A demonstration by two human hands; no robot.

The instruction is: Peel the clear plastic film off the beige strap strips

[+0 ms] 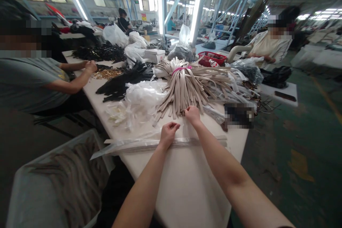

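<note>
A bundle of beige flat straps (184, 89), tied near its top with a pink band (181, 68), fans out over the table. My right hand (192, 114) is at the lower ends of these straps, its fingertips pinched on one strap end. Closer to me, my left hand (169, 134) hovers over a clear plastic sleeve with long flat strips (197, 142) lying across the table. Thumb and fingers of the left hand are pressed together; whatever may be between them is too small to make out.
Crumpled white plastic bags (144, 96) and black straps (117, 82) lie left of the bundle. Behind it stands a red basket (211, 58). A bin of straps (61, 178) is on the left below the table. One co-worker (34, 82) sits left, another (272, 42) right.
</note>
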